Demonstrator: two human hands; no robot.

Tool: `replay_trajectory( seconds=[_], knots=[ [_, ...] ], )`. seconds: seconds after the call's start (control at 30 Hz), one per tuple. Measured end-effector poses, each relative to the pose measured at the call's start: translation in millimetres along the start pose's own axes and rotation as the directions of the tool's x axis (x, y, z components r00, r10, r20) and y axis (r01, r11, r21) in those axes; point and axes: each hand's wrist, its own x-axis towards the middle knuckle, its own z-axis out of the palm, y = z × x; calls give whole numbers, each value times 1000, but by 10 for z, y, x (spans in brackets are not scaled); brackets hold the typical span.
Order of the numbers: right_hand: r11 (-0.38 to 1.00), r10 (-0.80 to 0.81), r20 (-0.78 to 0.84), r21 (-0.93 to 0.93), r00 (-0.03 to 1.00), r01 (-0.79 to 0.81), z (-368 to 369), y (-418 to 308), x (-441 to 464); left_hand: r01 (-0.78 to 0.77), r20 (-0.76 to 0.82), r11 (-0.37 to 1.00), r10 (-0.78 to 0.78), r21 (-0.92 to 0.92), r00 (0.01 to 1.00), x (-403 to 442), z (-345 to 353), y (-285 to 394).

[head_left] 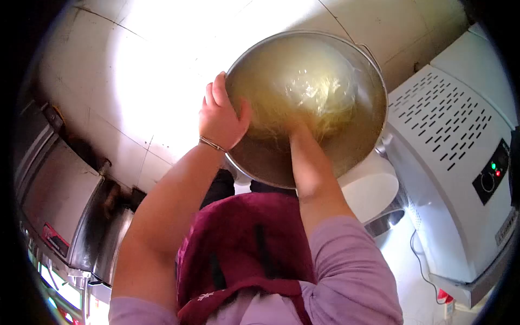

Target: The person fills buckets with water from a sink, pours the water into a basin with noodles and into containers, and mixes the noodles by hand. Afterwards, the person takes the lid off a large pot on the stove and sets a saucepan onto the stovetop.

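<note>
Metal basin [374,103]: in front of the person, wide and round, directly beyond the apron [238,238]. Inside: pale yellow strands [333,116] in what looks like cloudy liquid [265,81]; depth not readable through glare and blur.

Right hand [295,125]: sunk among the strands past the wrist. Fingers hidden; cannot tell whether they are apart, together or closed on anything.

Left hand [223,116]: at the basin's left edge, fingers extended, thumb set apart from them; not clamped, as far as visible. Bracelet [212,144] at this wrist, near the rim.

Risks (judgement):
1. Slop over the edge, if the right hand sweeps fast or lifts a big clump.
2. Basin sliding or tipping, if the right arm pushes sideways against only 1 light steadying hand. Support below not visible.
3. Bracelet catching the rim, if the left hand shifts inward.

Outward: white container [374,187] just beside the basin; spill could reach it. Vented appliance [449,141] to the right, 2 indicator lights lit; splashes through its slots would be bad. Tiled floor [124,138]: slippery if wetted.
</note>
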Motion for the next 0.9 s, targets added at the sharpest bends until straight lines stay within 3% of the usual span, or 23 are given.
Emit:
replay_trajectory(
  seconds=[0.13,0.27,0.33,0.4,0.43,0.47,0.5,0.53,0.57,0.63,0.67,0.7,0.77,0.8,0.87,0.9],
  knots=[
    [999,-35,-80,2,996,36,-65,39,-138,-30,-12,999,30,-41,999,-10,-8,-28],
    [966,-240,-175,58,955,253,-387,124,-1298,-2,-8,1000,2,-6,1000,-21,15,1],
    [914,-325,-293,145,899,378,-591,251,-1877,-4,-11,1000,4,-16,1000,-15,-11,22],
    [879,-254,-382,293,889,377,-1067,339,-2189,-4,-9,1000,4,-16,1000,-27,-27,33],
    [905,-182,-606,203,774,373,-1204,356,-2189,-8,-12,1000,8,-21,1000,-26,-21,29],
    [928,-155,-582,192,798,320,-1472,370,-2126,-12,-15,1000,11,-22,1000,-18,-15,13],
    [949,-158,-763,58,627,309,-1550,401,-1838,-10,-16,1000,10,-18,1000,-13,-13,-1],
    [956,-138,-672,101,727,275,-1719,386,-1646,-18,-12,999,18,-35,1000,-9,-12,-7],
    [953,-146,-670,103,727,286,-1799,336,-1473,-24,-4,999,24,-48,1000,-12,-13,-19],
    [992,86,-466,123,880,-32,-1835,176,-1233,-26,1,999,26,-40,1000,-16,-15,-22],
    [997,57,-500,-22,864,-78,-1830,130,-1150,-35,-7,998,35,-45,999,-10,-6,-27],
    [997,47,-500,-26,864,-69,-1828,141,-1026,-30,-8,999,30,-37,1000,-8,14,-35],
    [962,4,-478,241,879,127,-1774,226,-762,-37,-4,998,37,-49,999,-8,17,-42],
    [962,7,-476,243,879,124,-1710,219,-788,-40,-1,998,39,-51,999,-20,11,-53],
    [814,-67,-208,555,976,174,-1516,250,-1025,-56,-29,998,55,-30,998,-20,29,-53],
    [892,-87,-302,401,949,209,-1422,232,-1295,-56,-29,997,55,-45,998,-36,32,-51]
  ],
)
